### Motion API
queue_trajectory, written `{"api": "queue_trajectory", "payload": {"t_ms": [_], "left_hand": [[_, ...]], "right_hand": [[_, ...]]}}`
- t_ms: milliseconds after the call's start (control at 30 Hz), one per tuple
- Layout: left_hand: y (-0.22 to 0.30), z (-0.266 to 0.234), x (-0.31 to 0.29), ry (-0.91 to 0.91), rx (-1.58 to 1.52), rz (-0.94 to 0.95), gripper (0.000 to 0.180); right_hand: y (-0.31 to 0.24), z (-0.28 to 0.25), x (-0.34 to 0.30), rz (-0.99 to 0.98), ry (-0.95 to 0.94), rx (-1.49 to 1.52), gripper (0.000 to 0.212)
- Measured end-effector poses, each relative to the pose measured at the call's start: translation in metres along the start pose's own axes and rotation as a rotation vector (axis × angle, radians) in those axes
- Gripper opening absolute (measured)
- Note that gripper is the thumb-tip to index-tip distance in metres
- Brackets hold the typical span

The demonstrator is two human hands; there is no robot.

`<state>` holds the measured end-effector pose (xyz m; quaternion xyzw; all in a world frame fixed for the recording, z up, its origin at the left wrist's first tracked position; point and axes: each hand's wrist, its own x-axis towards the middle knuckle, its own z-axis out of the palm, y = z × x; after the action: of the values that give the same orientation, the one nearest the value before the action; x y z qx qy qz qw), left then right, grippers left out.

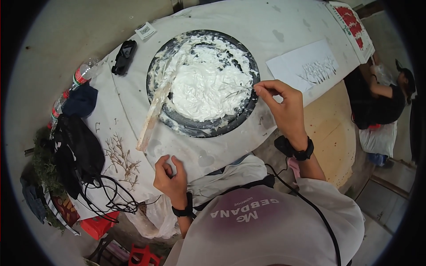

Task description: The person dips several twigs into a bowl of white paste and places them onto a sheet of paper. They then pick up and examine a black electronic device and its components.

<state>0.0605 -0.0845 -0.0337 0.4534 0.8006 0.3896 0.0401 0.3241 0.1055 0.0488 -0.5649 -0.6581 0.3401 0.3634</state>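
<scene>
Pinching a thin twig [239, 87] between thumb and fingertips, the right hand [284, 104] holds it over the right side of the white paste [202, 91] in the round black basin [256, 77]; contact with the paste cannot be determined. A paste-smeared wooden stick [152, 117] rests across the basin's left rim. The left hand [173, 181], half curled with nothing visible in it, is near the stick's lower end. Loose twigs [125, 166] lie farther left.

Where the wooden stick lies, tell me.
In the head view, left of centre, the wooden stick crosses the left rim of the black basin, near the left hand.
</scene>
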Motion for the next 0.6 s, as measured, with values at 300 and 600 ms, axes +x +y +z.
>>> {"api": "queue_trajectory", "payload": {"t_ms": [300,600], "left_hand": [[0.000,0.000,0.001,-0.012,0.002,-0.020,0.015],[-0.002,0.000,-0.001,-0.008,0.007,-0.017,0.015]], "right_hand": [[0.006,0.008,0.003,-0.211,-0.029,-0.327,0.012],[-0.005,0.003,0.006,-0.397,-0.106,-0.457,0.013]]}}
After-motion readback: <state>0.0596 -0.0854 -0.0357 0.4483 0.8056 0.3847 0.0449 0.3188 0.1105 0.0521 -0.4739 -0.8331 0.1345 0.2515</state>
